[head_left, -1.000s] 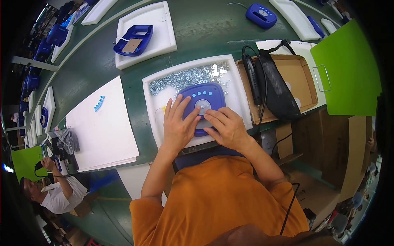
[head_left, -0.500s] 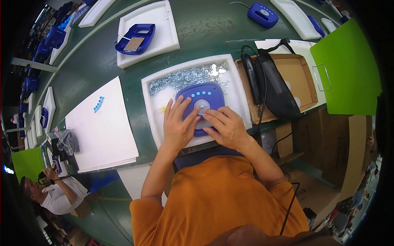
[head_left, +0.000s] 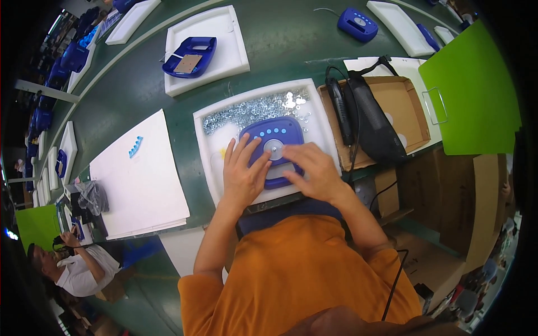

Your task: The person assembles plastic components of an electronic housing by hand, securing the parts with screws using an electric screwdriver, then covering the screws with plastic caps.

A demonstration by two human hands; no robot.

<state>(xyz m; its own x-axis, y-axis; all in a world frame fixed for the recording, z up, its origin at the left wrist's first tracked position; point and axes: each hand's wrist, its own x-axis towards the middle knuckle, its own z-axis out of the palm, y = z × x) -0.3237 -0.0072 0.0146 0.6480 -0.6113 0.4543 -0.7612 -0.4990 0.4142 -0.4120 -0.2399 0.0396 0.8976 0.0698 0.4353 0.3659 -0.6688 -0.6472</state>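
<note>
A blue plastic housing [head_left: 288, 128] with a row of light-blue buttons [head_left: 277, 131] and a round clear disc [head_left: 274, 149] lies on a white foam tray [head_left: 322, 120] in front of me. My left hand [head_left: 244, 172] rests on its left side, fingers spread, with the thumb and index tip by the disc's lower left edge. Over the right side is my right hand [head_left: 318, 172], fingers stretched out and thumb apart, with the fingertips just right of the disc. I see nothing held in either hand. Many small clear rings [head_left: 246, 110] fill the tray's far part.
To the right, a cardboard tray [head_left: 417, 103] holds a black cylindrical tool [head_left: 340, 112] and a black mesh pouch [head_left: 374, 115]. White sheets [head_left: 140, 185] with a light-blue button strip [head_left: 135, 147] lie left. Another blue shell [head_left: 191, 58] sits on foam beyond. A person [head_left: 84, 269] works far left.
My right hand has drawn back a little to the right, its fingertips moving off the disc and the fingers straightening. The left hand stays on the housing.
</note>
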